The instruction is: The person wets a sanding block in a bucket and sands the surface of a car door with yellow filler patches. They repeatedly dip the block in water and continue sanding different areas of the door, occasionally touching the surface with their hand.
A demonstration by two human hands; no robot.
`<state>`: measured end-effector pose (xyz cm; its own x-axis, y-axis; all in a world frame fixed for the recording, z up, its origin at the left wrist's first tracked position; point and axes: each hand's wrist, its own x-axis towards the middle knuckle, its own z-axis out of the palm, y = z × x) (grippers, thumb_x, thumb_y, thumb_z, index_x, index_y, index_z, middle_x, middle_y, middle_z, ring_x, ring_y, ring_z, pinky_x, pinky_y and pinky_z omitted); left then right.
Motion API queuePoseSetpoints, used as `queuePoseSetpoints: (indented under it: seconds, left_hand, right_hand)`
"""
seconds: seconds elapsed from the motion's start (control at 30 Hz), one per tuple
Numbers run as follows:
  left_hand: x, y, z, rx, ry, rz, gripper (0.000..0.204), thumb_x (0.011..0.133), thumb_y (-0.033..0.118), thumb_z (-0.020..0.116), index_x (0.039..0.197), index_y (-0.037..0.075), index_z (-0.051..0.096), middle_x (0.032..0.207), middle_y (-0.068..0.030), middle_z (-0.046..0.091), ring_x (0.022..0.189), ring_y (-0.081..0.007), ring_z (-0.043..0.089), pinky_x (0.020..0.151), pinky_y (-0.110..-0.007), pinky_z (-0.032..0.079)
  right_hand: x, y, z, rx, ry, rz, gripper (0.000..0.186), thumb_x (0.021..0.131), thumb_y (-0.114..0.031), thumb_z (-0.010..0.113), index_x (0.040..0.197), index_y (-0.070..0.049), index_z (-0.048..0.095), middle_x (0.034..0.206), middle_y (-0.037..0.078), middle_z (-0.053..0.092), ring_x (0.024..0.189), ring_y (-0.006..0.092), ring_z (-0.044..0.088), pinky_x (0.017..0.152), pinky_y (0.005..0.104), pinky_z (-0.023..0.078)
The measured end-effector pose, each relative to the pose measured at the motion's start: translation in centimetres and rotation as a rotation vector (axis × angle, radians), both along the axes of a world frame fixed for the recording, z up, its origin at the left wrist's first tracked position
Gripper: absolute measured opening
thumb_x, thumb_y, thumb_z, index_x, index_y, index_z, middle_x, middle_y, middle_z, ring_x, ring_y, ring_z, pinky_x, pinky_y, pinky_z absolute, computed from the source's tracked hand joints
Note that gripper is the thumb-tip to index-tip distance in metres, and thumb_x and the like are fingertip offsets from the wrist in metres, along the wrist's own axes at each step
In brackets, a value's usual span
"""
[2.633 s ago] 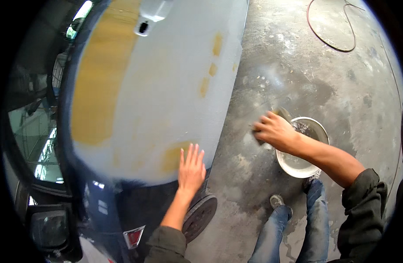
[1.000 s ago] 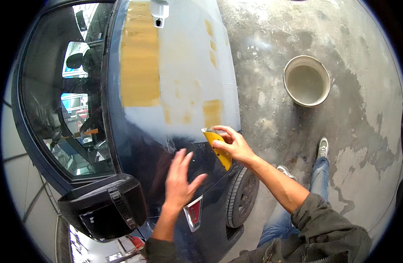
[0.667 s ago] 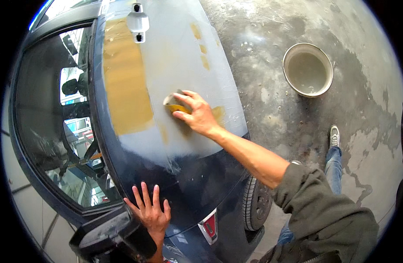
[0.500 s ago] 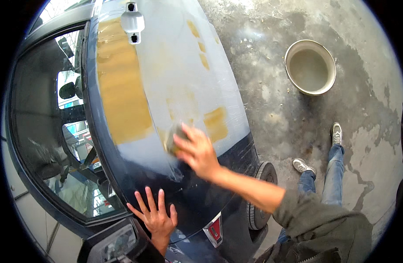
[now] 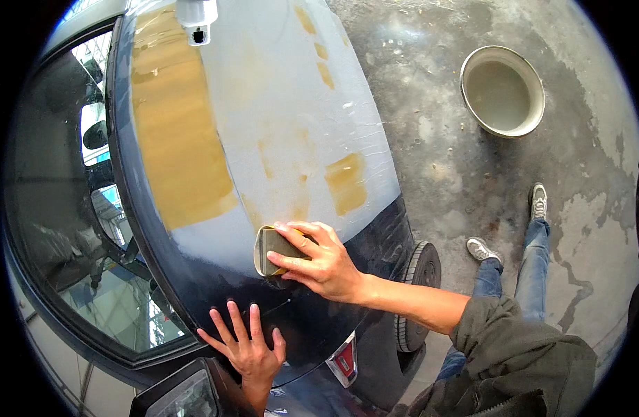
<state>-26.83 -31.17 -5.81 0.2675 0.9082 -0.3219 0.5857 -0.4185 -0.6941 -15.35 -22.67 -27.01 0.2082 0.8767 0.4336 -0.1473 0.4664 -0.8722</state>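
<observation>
In my right hand (image 5: 326, 264) is a dark grey sanding block (image 5: 276, 244) with a sheet of sandpaper bent around it, pinched between thumb and fingers. It rests on the car door (image 5: 264, 97), where the grey primer meets the dark blue paint. My left hand (image 5: 253, 354) lies flat with spread fingers on the dark paint, beside the wing mirror (image 5: 184, 396). A long yellow-brown filler patch (image 5: 180, 139) runs along the door below the window. A smaller filler patch (image 5: 347, 184) sits to the right of the block.
The door-handle recess (image 5: 198, 14) is at the far end. On the left is the car window (image 5: 48, 181). A pale bucket (image 5: 535, 83) holding cloudy water stands on the wet concrete floor at right. A wheel (image 5: 422, 288) and a red-and-chrome badge (image 5: 345, 358) lie nearer me.
My right hand has moved the sanding block nearer to me, from the primer to the edge of the dark paint. My left hand stays in place. The view has shifted slightly.
</observation>
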Motion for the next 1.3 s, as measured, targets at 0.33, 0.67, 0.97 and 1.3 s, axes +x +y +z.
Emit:
queuePoseSetpoints:
  seconds: [0.33,0.67,0.97,1.3]
  left_hand:
    - [-0.5,-0.3,-0.4,0.022,-0.012,0.021,0.061,0.079,0.032,0.065,0.134,0.008,0.058,0.158,-0.0220,0.033,0.147,-0.0532,0.019,0.110,-0.079,0.007]
    - [-0.1,-0.2,-0.5,-0.004,0.017,0.034,0.067,0.083,0.030,0.062,0.144,0.008,0.047,0.160,-0.0236,0.028,0.148,-0.0519,0.015,0.113,-0.075,0.004]
    - [0.1,-0.2,0.0,0.004,0.022,0.028,0.067,0.082,0.029,0.062,0.143,0.006,0.047,0.159,-0.0242,0.028,0.148,-0.0525,0.014,0.113,-0.075,0.002]
    - [0.0,0.2,0.3,-0.009,0.022,-0.008,0.064,0.084,0.028,0.060,0.143,0.005,0.047,0.159,-0.0244,0.029,0.148,-0.0518,0.017,0.114,-0.074,0.003]
  right_hand:
    - [0.0,3.5,0.8,-0.074,-0.091,-0.089,0.049,0.073,-0.021,0.080,0.121,-0.015,0.069,0.144,0.016,0.053,0.123,0.0335,0.052,0.097,0.0471,0.045]
    - [0.4,11.2,0.5,-0.163,0.030,-0.219,0.046,0.080,-0.025,0.075,0.124,-0.016,0.067,0.142,0.017,0.051,0.121,0.0366,0.051,0.097,0.0507,0.043]
    - [1.4,13.2,-1.7,-0.196,0.031,-0.140,0.047,0.083,-0.023,0.075,0.127,-0.013,0.066,0.144,0.021,0.052,0.125,0.0380,0.051,0.103,0.0454,0.044]
    - [0.0,5.5,-2.9,-0.131,-0.060,-0.124,0.049,0.079,-0.020,0.077,0.127,-0.018,0.067,0.149,0.016,0.048,0.123,0.0359,0.052,0.100,0.0487,0.045]
